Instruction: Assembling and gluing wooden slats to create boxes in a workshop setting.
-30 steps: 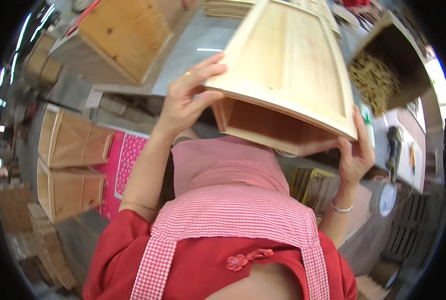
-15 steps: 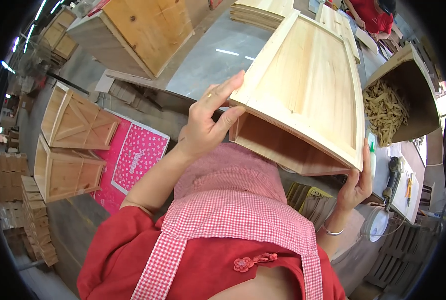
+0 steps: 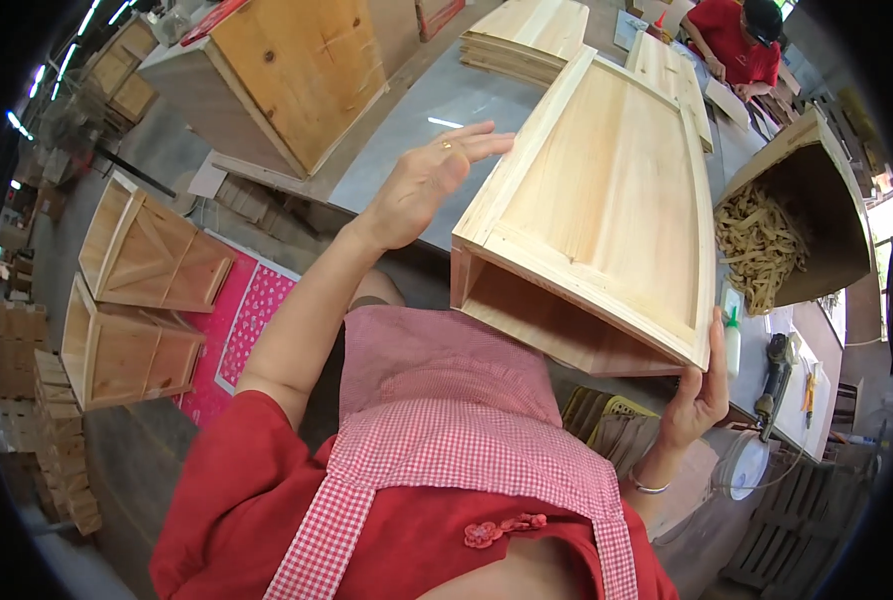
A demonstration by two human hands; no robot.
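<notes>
A pale wooden box [image 3: 601, 190], open at its near end and tapering toward the far end, lies tilted over the near edge of the workbench. A raised frame borders its upper panel. My left hand [image 3: 421, 185] is open beside the box's left side, with fingers stretched out and the fingertips at its edge. My right hand [image 3: 699, 400] grips the near right corner, thumb below and fingers up along the side. The inside of the box is in shadow.
On the grey workbench [image 3: 406, 135] stand stacked wooden panels [image 3: 526, 40], a carton of wood strips [image 3: 766, 240], a glue bottle [image 3: 732, 345] and a power tool [image 3: 774, 372]. Two finished wooden boxes [image 3: 131, 345] stand at the left by a pink mat [image 3: 251, 320]. A co-worker [image 3: 736, 45] sits far right.
My left hand has let go of the box's near left corner and opened, moving slightly up. The box has shifted a little lower, with my right hand still on its corner.
</notes>
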